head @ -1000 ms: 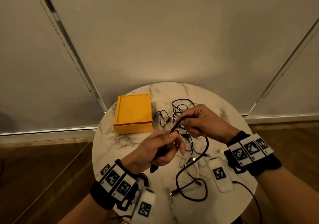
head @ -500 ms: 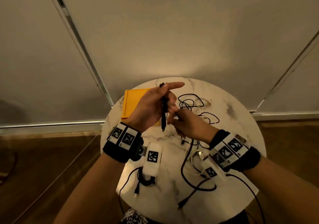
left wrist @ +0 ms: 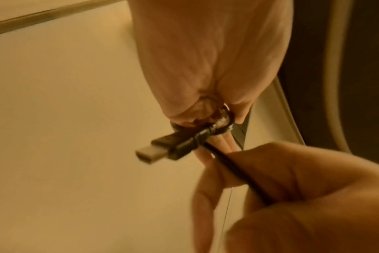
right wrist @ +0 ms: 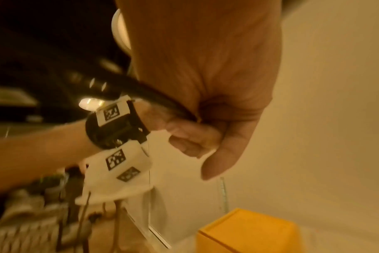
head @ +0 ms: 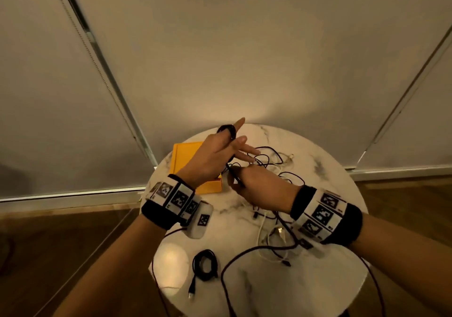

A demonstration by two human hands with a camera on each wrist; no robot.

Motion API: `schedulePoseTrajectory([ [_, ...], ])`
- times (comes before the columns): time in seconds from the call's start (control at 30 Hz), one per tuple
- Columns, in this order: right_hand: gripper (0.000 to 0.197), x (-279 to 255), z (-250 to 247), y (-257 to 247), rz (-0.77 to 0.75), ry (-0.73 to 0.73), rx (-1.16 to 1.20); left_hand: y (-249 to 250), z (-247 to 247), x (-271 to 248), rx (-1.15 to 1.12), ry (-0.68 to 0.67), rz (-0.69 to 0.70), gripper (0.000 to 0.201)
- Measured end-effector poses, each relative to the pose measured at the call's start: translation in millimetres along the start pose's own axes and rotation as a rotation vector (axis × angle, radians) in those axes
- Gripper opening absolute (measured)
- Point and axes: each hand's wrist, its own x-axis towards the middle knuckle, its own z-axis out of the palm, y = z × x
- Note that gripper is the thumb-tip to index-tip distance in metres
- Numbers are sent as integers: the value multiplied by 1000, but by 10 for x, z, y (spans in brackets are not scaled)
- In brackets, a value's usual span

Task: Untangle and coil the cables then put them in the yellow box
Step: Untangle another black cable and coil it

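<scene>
My left hand [head: 216, 157] is raised above the yellow box [head: 183, 156], fingers stretched out. A black cable [head: 235, 175] is looped round its fingers, and the USB plug [left wrist: 158, 149] sticks out beside the loop. My right hand [head: 256, 187] is just right of it and pinches the same black cable [left wrist: 238, 171] between thumb and fingers. From there the cable trails down over the marble table [head: 322, 170] to the near edge. A tangle of black and white cables [head: 269, 160] lies behind my hands. The right wrist view shows the cable [right wrist: 162, 101] in my fist and the yellow box [right wrist: 249, 231] below.
One coiled black cable [head: 197, 263] lies near the table's front left, its plug pointing toward me. White cables [head: 266, 238] lie under my right wrist. The small round table stands against a pale wall, with wooden floor on both sides.
My left hand has gone from low over the table to raised above the box, its fingers spreading and the black cable now looped round them. My right hand stayed on the cable, just right of it.
</scene>
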Motion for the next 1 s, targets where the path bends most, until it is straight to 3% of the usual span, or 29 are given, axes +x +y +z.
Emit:
schedulePoseTrajectory([
  [0.03,21,-24,-13,50,-32,-8,-90,-36,10,2,148,-26,-7,44],
  [0.17,19,-169,-26,219,-84,-175,-82,-179,88,4,764,-217,26,36],
  [0.33,25,-285,16,266,-111,-199,-160,-167,230,46,957,-354,25,42],
  [0.43,16,-332,53,310,-119,-166,-202,-162,161,67,1029,-382,18,42],
  [0.57,13,-386,-18,471,-45,-47,-90,-159,-34,-61,838,-453,-150,42],
  [0.67,16,-328,-106,573,-95,145,27,-192,-50,-209,436,-460,-246,41],
  [0.73,16,-279,-89,564,-68,198,127,-194,-33,-270,195,-451,-247,40],
  [0.9,34,-223,77,384,-28,161,666,-205,18,-364,-296,-447,-211,35],
  [1.0,30,-215,101,296,-47,164,1029,-264,7,-421,-529,-402,-213,33],
])
